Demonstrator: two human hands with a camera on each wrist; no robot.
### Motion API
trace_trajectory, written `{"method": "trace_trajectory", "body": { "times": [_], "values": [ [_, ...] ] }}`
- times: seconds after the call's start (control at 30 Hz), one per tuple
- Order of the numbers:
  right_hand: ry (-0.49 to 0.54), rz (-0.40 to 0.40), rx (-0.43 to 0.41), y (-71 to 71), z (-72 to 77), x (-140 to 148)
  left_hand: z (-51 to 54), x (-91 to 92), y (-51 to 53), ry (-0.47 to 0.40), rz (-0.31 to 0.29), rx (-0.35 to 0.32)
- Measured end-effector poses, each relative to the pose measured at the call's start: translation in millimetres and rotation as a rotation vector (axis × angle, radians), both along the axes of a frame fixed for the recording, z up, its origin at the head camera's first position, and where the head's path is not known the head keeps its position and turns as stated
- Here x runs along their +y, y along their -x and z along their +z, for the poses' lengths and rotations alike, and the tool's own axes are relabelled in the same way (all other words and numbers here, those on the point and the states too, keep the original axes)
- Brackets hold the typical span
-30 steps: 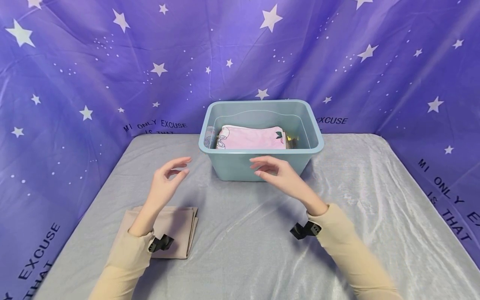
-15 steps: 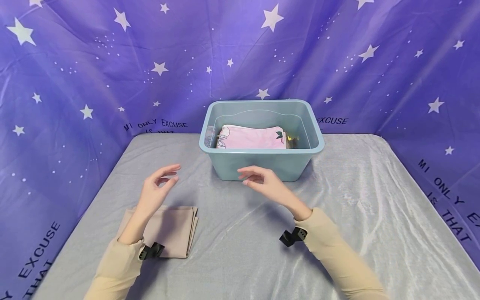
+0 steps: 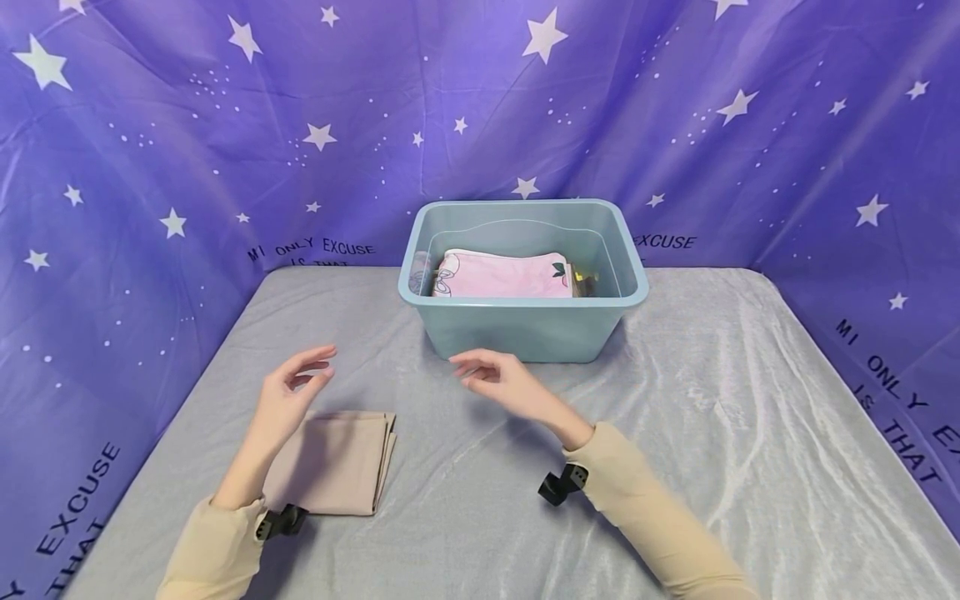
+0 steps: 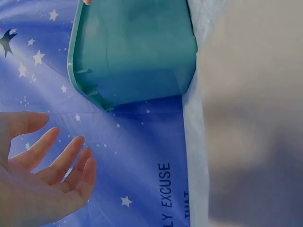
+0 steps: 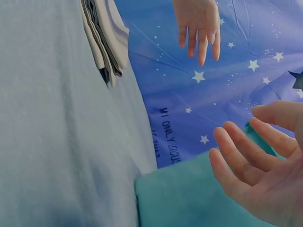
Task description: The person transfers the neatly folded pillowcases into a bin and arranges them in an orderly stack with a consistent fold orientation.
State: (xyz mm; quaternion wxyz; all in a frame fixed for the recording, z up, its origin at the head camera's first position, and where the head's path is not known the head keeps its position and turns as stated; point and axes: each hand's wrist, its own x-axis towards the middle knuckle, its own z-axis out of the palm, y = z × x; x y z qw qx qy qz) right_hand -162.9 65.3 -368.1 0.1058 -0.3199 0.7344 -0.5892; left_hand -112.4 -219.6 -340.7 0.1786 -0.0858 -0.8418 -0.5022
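Observation:
My left hand (image 3: 287,397) hovers above the far left part of a folded beige cloth (image 3: 341,467) on the table, its fingers loosely bent and holding nothing. In the left wrist view, that hand (image 4: 52,175) has its fingers spread apart. My right hand (image 3: 510,385) is in the air in front of the blue-green plastic bin (image 3: 517,333), also holding nothing. The right wrist view shows this hand (image 5: 255,165) with relaxed fingers, and the layered edge of the folded cloth (image 5: 105,42) beyond. Inside the bin lies a folded pink cloth (image 3: 506,277) with a printed pattern.
A grey velvety cover (image 3: 675,400) lies over the table. Beside the pink cloth in the bin are a clear item (image 3: 420,271) at left and something yellow (image 3: 587,277) at right, both partly hidden. A purple star-printed curtain (image 3: 480,100) surrounds the table.
Both hands have moved left and back toward the person, away from the bin. More of the far edge of the beige cloth is covered differently by the left arm; the bin and cloths have stayed put.

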Motion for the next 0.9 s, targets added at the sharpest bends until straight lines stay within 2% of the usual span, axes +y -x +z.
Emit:
{"method": "trace_trajectory", "body": {
  "times": [0.13, 0.27, 0.43, 0.57, 0.8, 0.9],
  "values": [
    [-0.017, 0.018, 0.001, -7.6, 8.5, -5.7, -4.6, -5.4, -3.1, 0.012, 0.024, -0.001],
    [-0.009, 0.03, -0.008, -9.5, 5.7, -11.8, -15.8, -16.2, -1.7, 0.004, 0.022, 0.006],
    [0.013, 0.052, -0.016, -5.0, -13.5, -22.2, -34.3, -33.3, 0.5, -0.016, 0.017, 0.001],
    [0.008, 0.061, -0.027, -0.7, -31.5, -30.4, -41.8, -40.4, -3.4, -0.032, 0.017, -0.001],
    [-0.024, 0.068, -0.015, -1.9, -41.9, -40.4, -52.3, -49.4, -10.7, -0.075, 0.024, 0.016],
    [-0.037, 0.067, -0.023, -4.3, -44.2, -45.8, -58.7, -56.7, -12.3, -0.057, 0.016, 0.0]
  ]
}}
